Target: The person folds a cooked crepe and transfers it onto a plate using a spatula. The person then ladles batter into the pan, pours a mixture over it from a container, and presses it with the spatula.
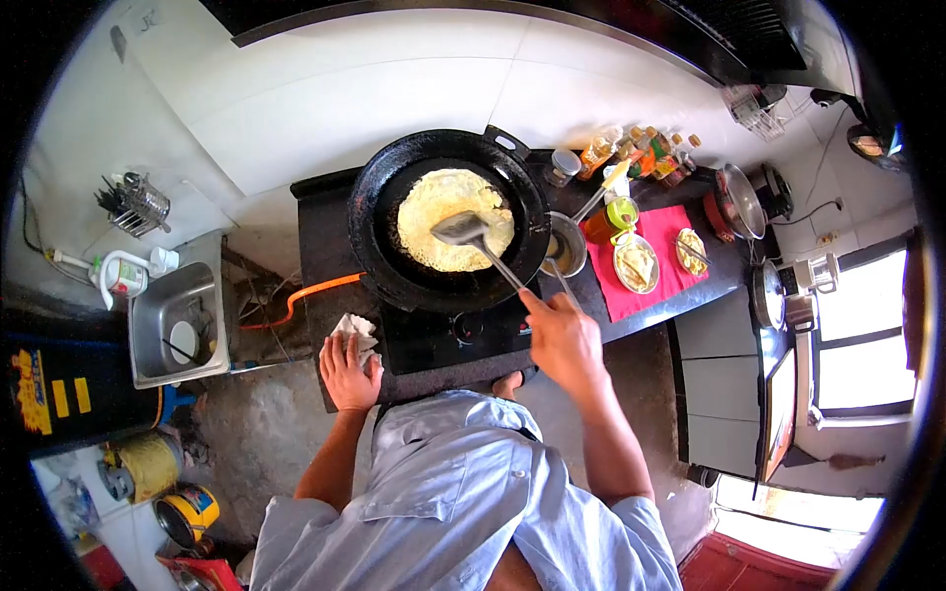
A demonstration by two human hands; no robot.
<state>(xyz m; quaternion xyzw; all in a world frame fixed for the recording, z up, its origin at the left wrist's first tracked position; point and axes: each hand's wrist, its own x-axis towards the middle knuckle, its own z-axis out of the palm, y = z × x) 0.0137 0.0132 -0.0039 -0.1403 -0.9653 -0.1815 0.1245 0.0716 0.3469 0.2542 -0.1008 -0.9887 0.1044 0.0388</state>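
A round, pale yellow pancake (434, 197) lies flat in a large black wok (370, 212) on the stove. My right hand (564, 340) grips the handle of a metal spatula (461, 229), whose blade rests over the middle of the pancake. At the counter's front edge, my left hand (347, 372) lies with its fingers spread on a crumpled white cloth (357, 333). The cloth shows beyond the fingertips and does not look gripped.
Right of the wok stand a small saucepan (566, 236), a green-lidded jar (620, 211) and a bowl of food (636, 264) on a red cloth (655, 293). Several bottles (655, 158) line the wall. An orange hose (325, 288) runs left, towards a steel sink (143, 340).
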